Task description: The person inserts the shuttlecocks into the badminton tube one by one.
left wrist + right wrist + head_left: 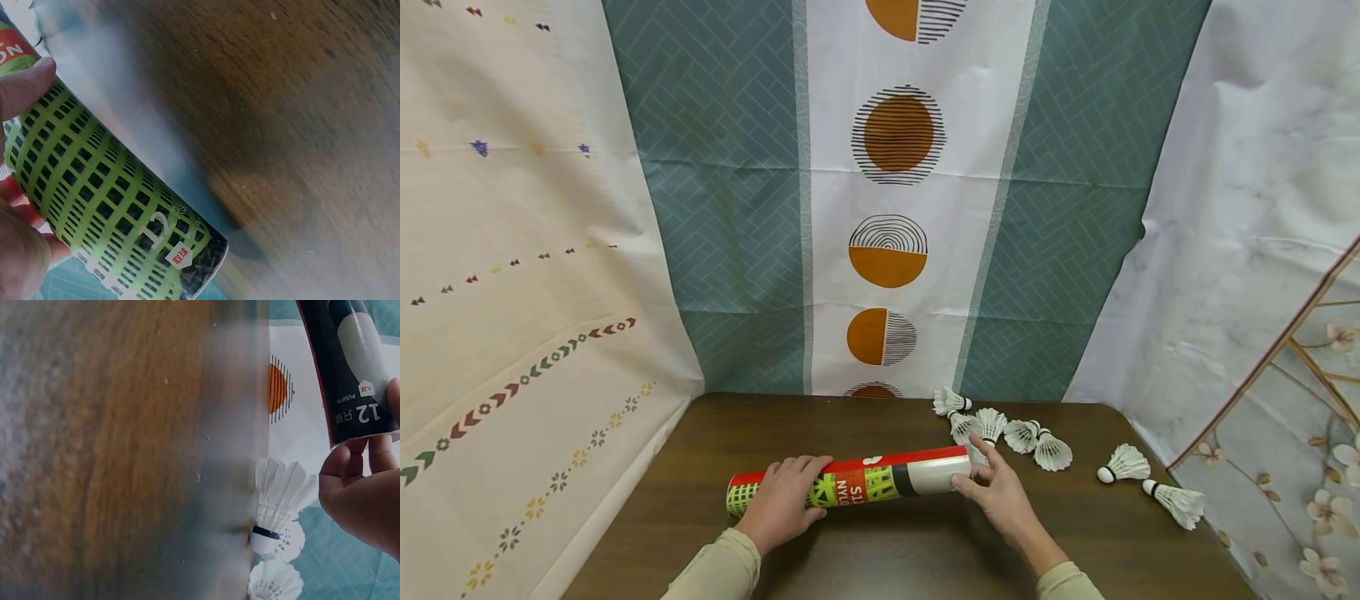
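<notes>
A long shuttlecock tube, printed red, green and white, lies tilted across the front of the table, its right end higher. Around its left part my left hand is wrapped; in the left wrist view its thumb presses on the green checked print. At the right end is my right hand, its thumb and forefinger spread at the rim. In the right wrist view its fingers sit bent just at the tube's end, and what lies inside the tube is hidden.
White shuttlecocks lie in a cluster behind the right hand. Two more, one beside another, lie near the table's right edge. Patterned cloths hang behind and at both sides of the dark wooden table.
</notes>
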Demonstrator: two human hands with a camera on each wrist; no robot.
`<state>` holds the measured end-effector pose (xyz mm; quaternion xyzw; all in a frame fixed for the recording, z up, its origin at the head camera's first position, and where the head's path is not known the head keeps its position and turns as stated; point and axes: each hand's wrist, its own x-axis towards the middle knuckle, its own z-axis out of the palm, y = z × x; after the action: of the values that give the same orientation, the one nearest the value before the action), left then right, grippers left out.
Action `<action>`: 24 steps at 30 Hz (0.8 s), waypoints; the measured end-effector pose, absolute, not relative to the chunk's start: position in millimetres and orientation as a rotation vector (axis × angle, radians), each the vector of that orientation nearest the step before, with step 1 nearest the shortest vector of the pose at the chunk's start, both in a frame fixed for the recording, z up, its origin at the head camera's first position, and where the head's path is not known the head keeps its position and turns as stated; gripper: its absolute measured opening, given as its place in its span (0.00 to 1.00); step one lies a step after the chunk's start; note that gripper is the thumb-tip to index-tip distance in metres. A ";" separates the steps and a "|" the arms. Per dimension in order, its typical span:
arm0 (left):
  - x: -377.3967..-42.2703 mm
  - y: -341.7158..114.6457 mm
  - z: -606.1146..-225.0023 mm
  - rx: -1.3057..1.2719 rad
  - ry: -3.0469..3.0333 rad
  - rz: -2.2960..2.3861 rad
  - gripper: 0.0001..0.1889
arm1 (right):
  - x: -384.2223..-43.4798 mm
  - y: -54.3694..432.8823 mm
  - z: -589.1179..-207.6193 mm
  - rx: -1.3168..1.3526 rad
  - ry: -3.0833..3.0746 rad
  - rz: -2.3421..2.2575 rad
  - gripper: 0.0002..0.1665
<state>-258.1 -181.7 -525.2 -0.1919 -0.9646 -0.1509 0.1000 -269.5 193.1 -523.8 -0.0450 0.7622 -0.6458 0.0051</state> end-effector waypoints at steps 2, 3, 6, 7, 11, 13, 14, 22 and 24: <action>-257.7 -181.4 -524.6 -0.568 -2.850 -0.447 0.44 | -268.5 193.2 -524.3 -0.182 2.362 -2.017 0.51; -257.6 -181.2 -524.3 -0.569 -2.849 -0.445 0.44 | -268.1 193.4 -524.8 -0.203 2.348 -2.013 0.50; -257.4 -180.5 -523.7 -0.574 -2.849 -0.441 0.44 | -266.7 194.1 -525.6 -0.275 2.308 -2.002 0.49; -257.5 -180.3 -523.7 -0.575 -2.850 -0.441 0.44 | -266.4 194.5 -526.0 -0.292 2.302 -1.996 0.49; -257.7 -180.6 -524.2 -0.574 -2.857 -0.437 0.44 | -265.9 194.4 -527.9 -0.307 2.304 -1.984 0.49; -257.7 -181.5 -525.2 -0.570 -2.862 -0.437 0.44 | -265.8 194.6 -528.5 -0.300 2.321 -1.979 0.48; -257.9 -182.0 -525.9 -0.568 -2.864 -0.436 0.45 | -265.7 195.5 -528.5 -0.288 2.337 -1.978 0.48; -258.1 -189.6 -529.8 -0.543 -2.871 -0.406 0.45 | -265.9 249.5 -525.9 -0.139 2.740 -1.821 0.43; -257.5 -192.5 -530.5 -0.532 -2.873 -0.408 0.45 | -264.9 274.4 -526.1 -0.013 2.875 -1.692 0.43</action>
<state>-257.5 -192.5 -530.5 -0.1795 -0.9694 -0.1377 0.0954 -264.9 274.4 -526.1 -0.0039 0.8577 -0.5049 -0.0971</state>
